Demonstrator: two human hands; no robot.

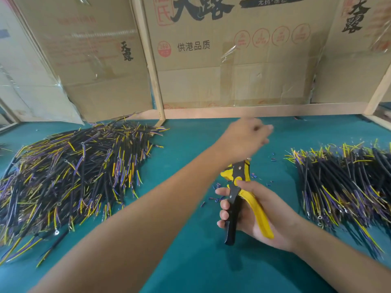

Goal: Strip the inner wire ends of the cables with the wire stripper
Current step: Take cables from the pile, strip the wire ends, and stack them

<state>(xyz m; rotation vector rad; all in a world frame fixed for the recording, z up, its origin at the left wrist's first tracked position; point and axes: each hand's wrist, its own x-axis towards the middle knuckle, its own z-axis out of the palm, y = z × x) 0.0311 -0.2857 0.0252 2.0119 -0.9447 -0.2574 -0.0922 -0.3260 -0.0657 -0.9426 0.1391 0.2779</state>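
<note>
Wire stripper [243, 195], yellow and black, sits upright in the right hand [258, 212], fingers wrapped round both handles and the thumb resting near the pivot; the handles are spread, and whether its head holds anything is hidden behind the other wrist. No cable shows in the tool. The left hand [245, 136] is raised above the green mat [190, 261], reaching across beyond the stripper's head; it is blurred, the fingers loosely curled, and I cannot tell whether it pinches anything. Cables lie in two heaps: a large pile on the left [69, 176] and a second pile at the right [347, 187], both of black sheaths with yellow and purple inner wires fanning out. Scraps of stripped insulation [215, 197] dot the mat around the tool. This looks like the gap between cables. To do the next one well, feed a single inner wire squarely into the head, keep the bared length matched to the others, squeeze once, firmly, and let the scrap fall clear.
</note>
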